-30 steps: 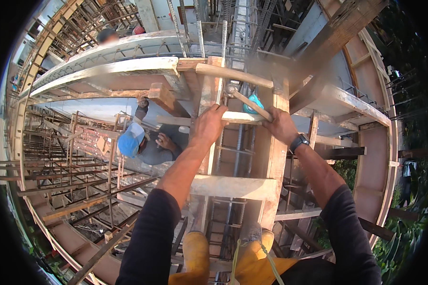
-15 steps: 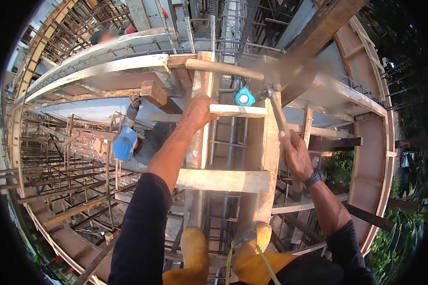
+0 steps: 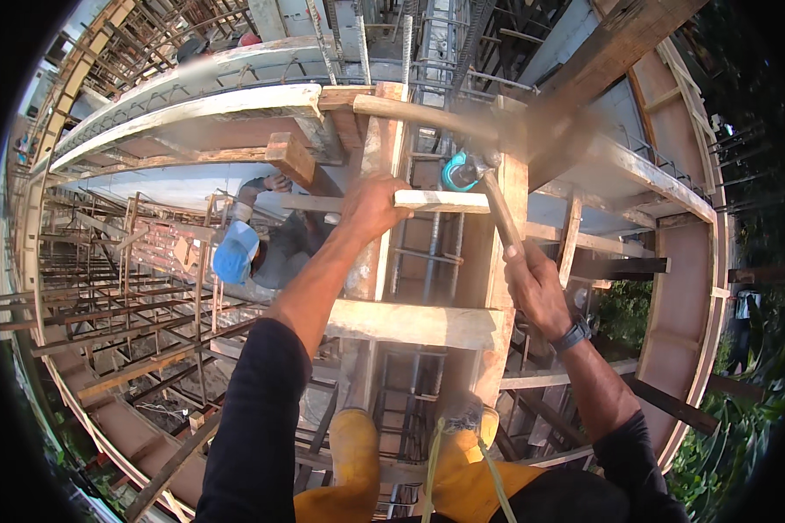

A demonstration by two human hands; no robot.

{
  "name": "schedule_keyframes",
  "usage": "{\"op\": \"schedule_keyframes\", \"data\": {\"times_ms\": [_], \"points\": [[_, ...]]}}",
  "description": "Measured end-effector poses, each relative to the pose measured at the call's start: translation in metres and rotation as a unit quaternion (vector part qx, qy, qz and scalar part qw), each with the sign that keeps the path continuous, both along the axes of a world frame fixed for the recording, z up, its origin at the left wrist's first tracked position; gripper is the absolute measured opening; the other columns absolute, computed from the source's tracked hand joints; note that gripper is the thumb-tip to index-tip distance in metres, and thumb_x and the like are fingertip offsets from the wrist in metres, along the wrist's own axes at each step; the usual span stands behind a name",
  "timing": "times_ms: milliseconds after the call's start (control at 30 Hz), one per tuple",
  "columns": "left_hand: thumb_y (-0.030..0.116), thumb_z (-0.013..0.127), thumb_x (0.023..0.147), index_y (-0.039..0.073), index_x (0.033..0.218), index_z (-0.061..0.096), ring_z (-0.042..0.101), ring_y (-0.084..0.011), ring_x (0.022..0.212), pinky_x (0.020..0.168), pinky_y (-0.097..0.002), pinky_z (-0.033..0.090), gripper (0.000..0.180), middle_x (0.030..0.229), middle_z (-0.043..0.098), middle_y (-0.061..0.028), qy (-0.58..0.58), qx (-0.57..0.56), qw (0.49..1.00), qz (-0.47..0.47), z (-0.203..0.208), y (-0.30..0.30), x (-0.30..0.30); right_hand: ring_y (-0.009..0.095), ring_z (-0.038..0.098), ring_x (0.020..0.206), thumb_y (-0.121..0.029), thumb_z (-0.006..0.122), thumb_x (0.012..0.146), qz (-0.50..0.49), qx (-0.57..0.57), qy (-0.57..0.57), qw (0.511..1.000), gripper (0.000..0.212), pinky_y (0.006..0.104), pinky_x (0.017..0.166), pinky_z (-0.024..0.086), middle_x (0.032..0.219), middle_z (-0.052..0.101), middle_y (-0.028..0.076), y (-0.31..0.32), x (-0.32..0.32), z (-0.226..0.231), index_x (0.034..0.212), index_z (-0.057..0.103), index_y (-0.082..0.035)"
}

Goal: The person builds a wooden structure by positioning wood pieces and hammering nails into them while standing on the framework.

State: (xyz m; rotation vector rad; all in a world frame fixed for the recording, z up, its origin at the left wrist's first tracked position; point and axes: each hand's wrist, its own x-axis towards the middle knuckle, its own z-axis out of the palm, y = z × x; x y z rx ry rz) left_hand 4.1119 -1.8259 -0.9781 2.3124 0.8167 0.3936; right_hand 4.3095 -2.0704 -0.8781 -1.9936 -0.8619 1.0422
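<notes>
My left hand [image 3: 373,207] rests over the left form board [image 3: 379,148], its fingers closed around the left end of a short wooden batten [image 3: 440,201]. That batten spans the gap between two upright form boards. In my right hand [image 3: 536,292] is a hammer with a wooden handle [image 3: 500,207]. The hammer's metal head [image 3: 480,164] is just beyond the batten's right end, near the right form board [image 3: 514,179]. Partly hidden behind the head lies a teal tape measure [image 3: 456,173]. Whether the hammer touches the batten, I cannot tell.
A wider wooden crosspiece [image 3: 414,324] bridges the boards nearer my yellow boots [image 3: 355,444]. Steel bars [image 3: 432,240] run inside the formwork. A thick timber post [image 3: 624,57] slants at upper right. Below left, a person in a blue cap [image 3: 235,253] is among timber props.
The hammer's head has swung left, now covering part of the tape measure by the batten's right end. My left hand keeps its hold on the batten. The whole view has shifted slightly.
</notes>
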Motion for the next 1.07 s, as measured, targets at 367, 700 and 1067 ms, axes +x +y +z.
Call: {"op": "schedule_keyframes", "data": {"times_ms": [367, 700, 1067], "points": [[0.025, 0.093, 0.072, 0.01, 0.107, 0.076, 0.067, -0.0354, 0.102, 0.093, -0.0446, 0.052, 0.042, 0.101, 0.071, -0.0156, 0.0, -0.043, 0.988, 0.15, -0.01, -0.023, -0.005, 0.018, 0.055, 0.059, -0.053, 0.05, 0.107, 0.06, 0.026, -0.042, 0.997, 0.059, 0.0379, 0.055, 0.047, 0.065, 0.057, 0.011, -0.003, -0.022, 0.002, 0.092, 0.055, 0.004], [0.028, 0.093, 0.071, 0.012, 0.106, 0.077, 0.065, -0.0355, 0.102, 0.093, -0.0455, 0.051, 0.042, 0.1, 0.071, -0.0128, 0.019, -0.022, 0.987, 0.156, -0.015, -0.041, -0.01, 0.026, 0.062, 0.059, -0.052, 0.054, 0.105, 0.086, -0.018, -0.062, 0.994, 0.059, 0.0417, 0.057, 0.048, 0.064, 0.06, 0.016, -0.015, -0.019, -0.03, 0.096, 0.059, 0.006], [0.033, 0.087, 0.075, 0.011, 0.119, 0.073, 0.058, -0.0282, 0.118, 0.11, -0.0425, 0.037, 0.05, 0.109, 0.073, -0.0144, 0.074, 0.05, 0.991, 0.102, -0.023, -0.052, 0.001, 0.036, 0.067, 0.067, -0.047, 0.06, 0.103, 0.145, -0.018, -0.143, 0.979, 0.053, 0.0463, 0.065, 0.051, 0.07, 0.064, 0.022, -0.03, -0.008, -0.027, 0.109, 0.062, 0.006]]}}
